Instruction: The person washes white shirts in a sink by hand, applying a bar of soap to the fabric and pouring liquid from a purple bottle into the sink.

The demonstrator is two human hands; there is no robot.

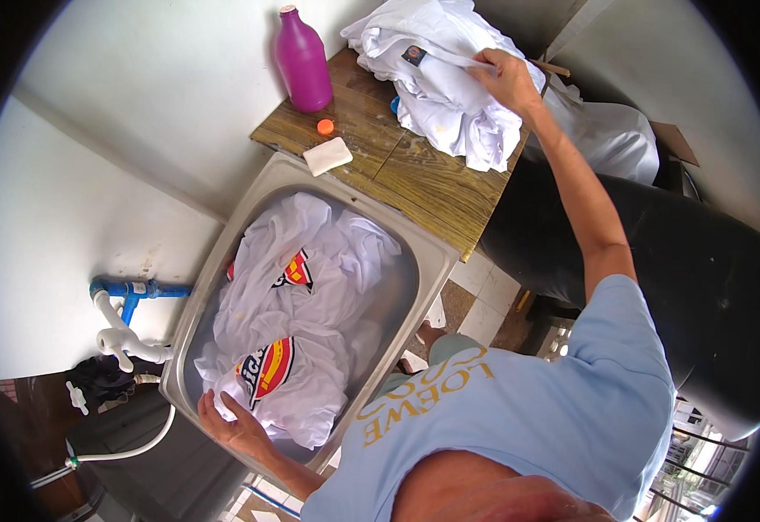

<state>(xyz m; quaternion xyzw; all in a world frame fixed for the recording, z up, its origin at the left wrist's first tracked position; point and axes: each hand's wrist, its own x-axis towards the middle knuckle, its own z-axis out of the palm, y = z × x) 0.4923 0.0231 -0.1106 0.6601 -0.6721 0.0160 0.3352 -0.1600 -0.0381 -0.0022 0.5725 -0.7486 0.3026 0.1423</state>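
My right hand [506,80] pinches the collar edge of a white shirt [450,83], part of a heap of white clothes on the wooden counter at the far side. A dark label shows inside that collar. At the near left, my left hand [234,428] rests by the rim of the metal sink [436,265], its fingers apart and touching wet white cloth. In the sink, white shirts [310,244] with red, yellow and black prints lie bunched in cloudy water.
On the wooden counter [432,187] stand a purple bottle [302,61], an orange cap [325,127] and a white bar of soap [328,156]. A white tap [119,339] on blue pipe is left of the sink. A large black cylindrical object [650,270] lies right.
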